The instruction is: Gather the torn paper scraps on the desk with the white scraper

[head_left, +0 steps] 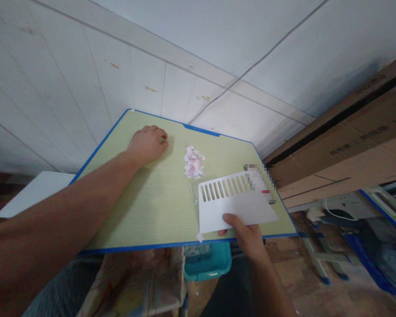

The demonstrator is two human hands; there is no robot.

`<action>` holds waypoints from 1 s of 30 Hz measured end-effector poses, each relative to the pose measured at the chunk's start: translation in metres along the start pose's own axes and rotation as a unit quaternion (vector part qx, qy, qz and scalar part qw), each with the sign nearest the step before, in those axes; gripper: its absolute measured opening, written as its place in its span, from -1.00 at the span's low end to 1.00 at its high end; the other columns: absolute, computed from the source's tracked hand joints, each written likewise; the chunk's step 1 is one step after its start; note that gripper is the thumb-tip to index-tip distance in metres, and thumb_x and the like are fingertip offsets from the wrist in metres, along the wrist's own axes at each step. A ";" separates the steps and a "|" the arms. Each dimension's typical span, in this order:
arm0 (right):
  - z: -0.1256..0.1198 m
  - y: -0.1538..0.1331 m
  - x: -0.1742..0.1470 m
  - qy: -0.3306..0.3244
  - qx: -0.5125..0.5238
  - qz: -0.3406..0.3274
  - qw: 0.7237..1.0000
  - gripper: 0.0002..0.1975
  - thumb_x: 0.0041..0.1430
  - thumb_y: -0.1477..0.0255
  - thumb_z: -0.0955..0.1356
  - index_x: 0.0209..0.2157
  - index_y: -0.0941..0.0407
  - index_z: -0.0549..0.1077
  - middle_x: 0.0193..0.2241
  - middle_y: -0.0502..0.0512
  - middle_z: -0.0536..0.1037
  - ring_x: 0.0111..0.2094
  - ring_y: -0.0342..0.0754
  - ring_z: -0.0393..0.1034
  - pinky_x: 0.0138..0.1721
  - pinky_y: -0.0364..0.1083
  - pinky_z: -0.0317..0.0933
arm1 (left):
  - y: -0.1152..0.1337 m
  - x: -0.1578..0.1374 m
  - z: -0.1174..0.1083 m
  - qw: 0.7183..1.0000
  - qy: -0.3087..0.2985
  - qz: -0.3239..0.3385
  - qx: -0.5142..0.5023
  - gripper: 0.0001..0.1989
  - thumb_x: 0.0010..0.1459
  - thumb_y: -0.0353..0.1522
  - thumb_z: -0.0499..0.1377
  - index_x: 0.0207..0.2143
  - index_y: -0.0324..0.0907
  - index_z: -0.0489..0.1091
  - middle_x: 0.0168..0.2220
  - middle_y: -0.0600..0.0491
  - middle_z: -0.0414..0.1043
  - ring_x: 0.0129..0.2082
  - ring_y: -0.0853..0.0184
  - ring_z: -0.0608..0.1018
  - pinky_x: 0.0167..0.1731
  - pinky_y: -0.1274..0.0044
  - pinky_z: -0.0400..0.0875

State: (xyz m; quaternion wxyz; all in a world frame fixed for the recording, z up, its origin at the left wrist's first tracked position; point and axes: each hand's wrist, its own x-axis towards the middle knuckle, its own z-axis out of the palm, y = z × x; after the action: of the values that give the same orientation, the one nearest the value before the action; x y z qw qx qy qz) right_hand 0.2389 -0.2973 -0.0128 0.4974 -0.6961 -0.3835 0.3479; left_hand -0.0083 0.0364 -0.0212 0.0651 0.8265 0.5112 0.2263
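Note:
My right hand (249, 237) grips the lower edge of a white slotted plate (237, 209), thumb on top and fingertips underneath. A row of long slots runs along the plate's far side, and the plate is over the right part of the table. A small paper scrap (200, 237) hangs by its near left corner. My left hand (148, 143) is over the far left of the table, fingers loosely curled, with a small gap between thumb and forefinger and nothing visible in it. Between the hands lies a pile of pink and white paper scraps (194, 163).
The pale green table (145, 202) has a blue rim and stands against a white wall (135, 83). A blurred-out item (262, 182) lies at its right. Below the front edge is a teal basin (207, 266). Cardboard boxes (343, 145) stand to the right.

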 end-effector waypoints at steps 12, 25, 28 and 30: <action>0.003 0.005 -0.003 -0.020 0.044 -0.022 0.999 -0.67 0.23 0.25 0.57 -0.58 -0.06 0.57 -0.66 0.04 0.59 -0.57 0.13 0.53 -0.40 0.06 0.50 | 0.000 0.000 0.000 1.000 -0.003 0.003 0.002 -0.56 0.40 -0.25 0.14 0.12 -0.14 0.74 0.29 -0.26 0.69 0.37 -0.20 0.61 0.43 0.03 0.50; 0.004 -0.002 0.009 0.025 -0.027 -0.076 0.996 -0.56 0.43 0.17 0.49 -0.57 -0.06 0.59 -0.53 0.09 0.69 -0.36 0.18 0.61 0.00 0.13 0.51 | 0.001 0.001 0.000 1.000 -0.002 -0.003 0.003 -0.59 0.41 -0.24 0.16 0.11 -0.11 0.73 0.30 -0.23 0.70 0.38 -0.18 0.61 0.42 0.07 0.52; 0.012 -0.001 0.015 0.039 -0.014 -0.072 0.997 -0.63 0.45 0.11 0.51 -0.44 -0.05 0.66 -0.47 0.08 0.75 -0.38 0.16 0.59 -0.09 0.11 0.50 | 0.002 0.001 0.000 1.000 0.000 -0.008 0.005 -0.59 0.40 -0.25 0.16 0.11 -0.12 0.73 0.30 -0.22 0.70 0.38 -0.17 0.62 0.42 0.09 0.52; 0.017 -0.001 0.018 0.050 -0.004 -0.071 0.996 -0.62 0.44 0.05 0.53 -0.42 -0.04 0.64 -0.46 0.08 0.77 -0.42 0.14 0.58 -0.16 0.09 0.49 | 0.003 0.000 -0.001 1.000 -0.005 -0.007 0.010 -0.57 0.41 -0.25 0.15 0.13 -0.12 0.74 0.30 -0.23 0.70 0.38 -0.16 0.62 0.43 0.10 0.51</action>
State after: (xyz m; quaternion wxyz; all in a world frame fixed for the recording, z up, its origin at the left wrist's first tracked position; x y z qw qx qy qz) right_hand 0.2322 -0.2743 -0.0185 0.5369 -0.6852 -0.4082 0.2750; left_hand -0.0062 0.0351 -0.0193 0.0611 0.8247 0.5186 0.2172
